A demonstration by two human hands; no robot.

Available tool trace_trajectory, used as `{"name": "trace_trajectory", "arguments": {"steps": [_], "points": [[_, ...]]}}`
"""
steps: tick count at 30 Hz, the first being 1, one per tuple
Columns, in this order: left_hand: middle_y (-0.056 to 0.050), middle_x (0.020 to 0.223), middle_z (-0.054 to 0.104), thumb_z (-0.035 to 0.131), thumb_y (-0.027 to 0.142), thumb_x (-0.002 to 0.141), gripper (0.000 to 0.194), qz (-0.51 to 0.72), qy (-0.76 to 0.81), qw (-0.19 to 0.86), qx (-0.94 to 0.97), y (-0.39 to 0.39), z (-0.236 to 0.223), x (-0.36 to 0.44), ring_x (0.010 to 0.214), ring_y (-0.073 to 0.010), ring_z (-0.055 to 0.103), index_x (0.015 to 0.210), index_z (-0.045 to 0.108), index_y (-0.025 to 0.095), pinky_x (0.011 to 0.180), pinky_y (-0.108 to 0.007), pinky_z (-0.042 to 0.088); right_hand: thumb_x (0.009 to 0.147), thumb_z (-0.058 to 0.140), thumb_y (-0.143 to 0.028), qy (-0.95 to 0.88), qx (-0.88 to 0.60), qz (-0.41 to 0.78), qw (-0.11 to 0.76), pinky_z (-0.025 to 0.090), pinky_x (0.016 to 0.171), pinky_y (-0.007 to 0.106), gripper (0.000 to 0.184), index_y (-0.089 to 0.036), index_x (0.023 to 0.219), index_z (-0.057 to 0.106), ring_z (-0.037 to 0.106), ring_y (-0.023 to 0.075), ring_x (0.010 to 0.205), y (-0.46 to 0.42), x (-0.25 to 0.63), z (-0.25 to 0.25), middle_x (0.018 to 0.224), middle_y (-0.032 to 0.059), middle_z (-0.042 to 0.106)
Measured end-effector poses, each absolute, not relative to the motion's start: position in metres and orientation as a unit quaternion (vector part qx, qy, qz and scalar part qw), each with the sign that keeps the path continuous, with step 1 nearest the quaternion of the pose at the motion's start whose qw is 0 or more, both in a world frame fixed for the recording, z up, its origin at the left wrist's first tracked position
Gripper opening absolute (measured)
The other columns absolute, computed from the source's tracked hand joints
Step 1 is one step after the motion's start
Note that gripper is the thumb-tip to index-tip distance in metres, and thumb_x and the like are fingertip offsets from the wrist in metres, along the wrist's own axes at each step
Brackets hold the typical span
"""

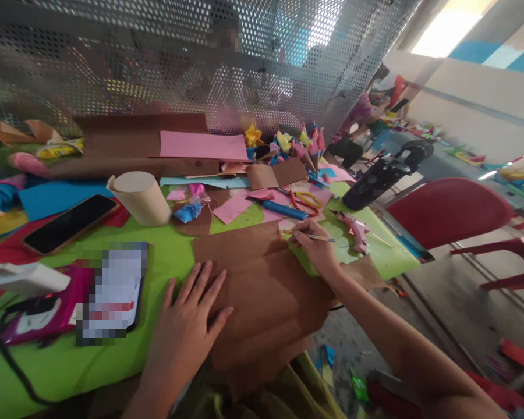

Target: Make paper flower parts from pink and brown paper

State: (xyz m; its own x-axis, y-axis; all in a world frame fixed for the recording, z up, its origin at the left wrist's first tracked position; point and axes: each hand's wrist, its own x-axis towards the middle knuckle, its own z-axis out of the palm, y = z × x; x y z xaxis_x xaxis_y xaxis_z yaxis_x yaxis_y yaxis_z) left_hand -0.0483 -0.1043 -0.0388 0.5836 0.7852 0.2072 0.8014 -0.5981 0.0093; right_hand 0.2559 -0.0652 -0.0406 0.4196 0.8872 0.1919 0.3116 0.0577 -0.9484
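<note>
One pencil (pixel 323 238) over brown paper (pixel 253 279)

My right hand (pixel 317 250) pinches the pencil by the paper's far right edge; whether the tip touches, I cannot tell. My left hand (pixel 196 302) lies flat with its fingers spread, partly on the paper's left side. My hands are well apart, and the paper lies in front of me on the green table (pixel 166 250), running past its near edge toward my lap.

Beyond the paper, small plastic bags (pixel 187 212) hold blue and pink material; they overlap, so I cannot count them. One black bottle (pixel 369 183) stands toward the right, its contents hidden. One beige roll (pixel 148 203) stands upright left of the bags.

I count two phones, a dark phone (pixel 72 224) and a lit phone (pixel 116 291), both to my left, plus one white charger (pixel 43 278). One blue cutter (pixel 283 209) lies past the paper, and one pink glue gun (pixel 353 231) sits right of my right hand. Several paper flowers (pixel 283 141) crowd the back, too bunched to number.
</note>
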Motion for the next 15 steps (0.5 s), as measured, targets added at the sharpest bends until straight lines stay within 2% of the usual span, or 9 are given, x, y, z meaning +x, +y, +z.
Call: {"name": "trace_trajectory", "arguments": {"steps": [15], "points": [[-0.007,0.156,0.037,0.043,0.044,0.094,0.054,-0.102,-0.445,0.039,-0.889,-0.104,-0.04,-0.049,0.14,-0.0321,0.039,0.146,0.043,0.026,0.108,-0.059,0.034,0.069,0.061,-0.028,-0.467,-0.646,0.267,0.541,0.043,0.051,0.025,0.008,-0.022,0.067,0.057,0.059,0.0146,0.052,-0.077,0.256,-0.036,0.057,-0.0015,0.064]]}}
